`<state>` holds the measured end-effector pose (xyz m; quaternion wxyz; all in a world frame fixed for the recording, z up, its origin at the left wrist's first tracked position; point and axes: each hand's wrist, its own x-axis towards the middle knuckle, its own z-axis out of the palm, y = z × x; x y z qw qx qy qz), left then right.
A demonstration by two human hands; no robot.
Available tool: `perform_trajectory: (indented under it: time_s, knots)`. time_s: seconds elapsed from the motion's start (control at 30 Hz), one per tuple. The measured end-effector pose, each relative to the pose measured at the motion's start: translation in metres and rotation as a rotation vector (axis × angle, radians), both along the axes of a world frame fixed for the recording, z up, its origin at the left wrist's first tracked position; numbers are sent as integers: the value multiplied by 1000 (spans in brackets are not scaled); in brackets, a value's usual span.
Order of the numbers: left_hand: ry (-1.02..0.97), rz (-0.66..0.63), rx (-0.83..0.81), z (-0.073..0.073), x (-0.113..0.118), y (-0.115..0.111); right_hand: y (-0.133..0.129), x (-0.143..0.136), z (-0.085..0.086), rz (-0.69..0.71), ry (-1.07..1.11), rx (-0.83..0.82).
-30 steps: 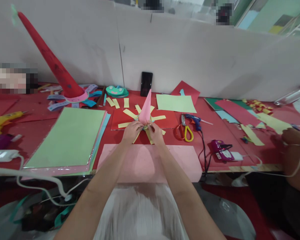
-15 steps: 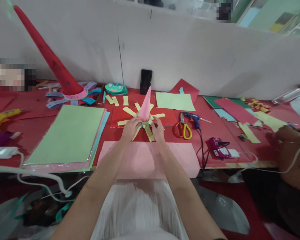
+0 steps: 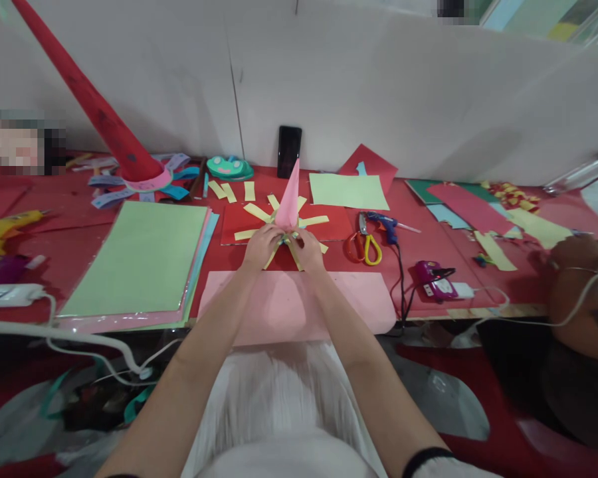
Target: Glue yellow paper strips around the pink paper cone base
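Observation:
A pink paper cone [image 3: 288, 207] stands upright in front of me, its point up. Yellow paper strips [image 3: 313, 220] fan out from its base over a red sheet [image 3: 336, 229]. My left hand [image 3: 262, 247] grips the near left side of the base with bent fingers. On the near right side, my right hand [image 3: 307, 249] has its thumb and fingers pinched at the cone's base, where the strips join. The fingertips of both hands almost meet there and partly hide the joint. A folded pink sheet [image 3: 299, 309] lies under my forearms.
Scissors [image 3: 363, 239] and a blue glue gun [image 3: 386, 224] lie to the right, with a purple plug adapter [image 3: 433, 280] beyond. Left are stacked paper sheets [image 3: 139, 259] and a tall red cone [image 3: 99, 116]. A phone [image 3: 290, 151] leans on the partition. Another person's hand [image 3: 578, 253] is far right.
My right hand has moved left along the cone's base, closer to my left hand, covering more of the near strips. The whole view has shifted slightly.

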<state>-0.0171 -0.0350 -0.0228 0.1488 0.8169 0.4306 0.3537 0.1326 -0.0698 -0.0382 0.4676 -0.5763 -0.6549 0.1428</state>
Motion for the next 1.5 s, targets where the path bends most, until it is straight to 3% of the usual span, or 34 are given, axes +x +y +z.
perform_trajectory:
  time_s: [0.3,0.57,0.73,1.07,1.5]
  knots:
    - [-22,-19,22,-4,-1,0,3,2,-5,22,-68,22]
    - [-148,239,12,4,-4,-4,3,3,-5,-9,-45,26]
    - [32,321,-94,-1,-1,-7,4,4,-5,-27,-31,48]
    - [394,282,-198,-4,2,-15,4,5,-4,-35,-15,57]
    - [389,289,-206,-3,1,-15,7,4,-6,4,-54,58]
